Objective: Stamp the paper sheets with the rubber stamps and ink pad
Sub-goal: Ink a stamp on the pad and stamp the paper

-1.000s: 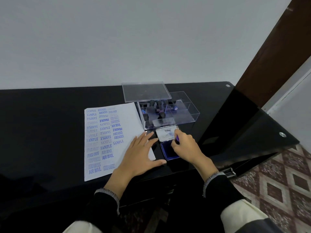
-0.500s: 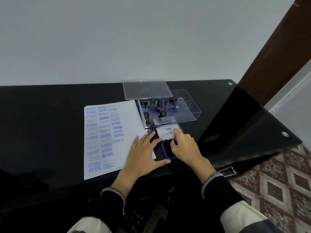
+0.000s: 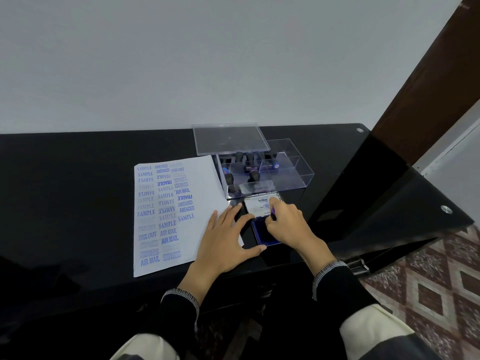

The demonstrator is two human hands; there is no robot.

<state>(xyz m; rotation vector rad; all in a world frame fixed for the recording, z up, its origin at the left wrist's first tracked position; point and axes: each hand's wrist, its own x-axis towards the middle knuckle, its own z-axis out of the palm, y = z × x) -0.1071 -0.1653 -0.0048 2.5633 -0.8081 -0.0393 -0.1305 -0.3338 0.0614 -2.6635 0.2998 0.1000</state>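
Step in hand: inking. The right hand (image 3: 285, 224) pinches a rubber stamp (image 3: 273, 211) (only a purple part shows) over the open ink pad (image 3: 262, 233) on the bench (image 3: 78, 203). The left hand (image 3: 226, 242), fingers spread flat, steadies the paper sheet (image 3: 202, 178). The next move calls for carrying the stamp to the unstamped right margin.
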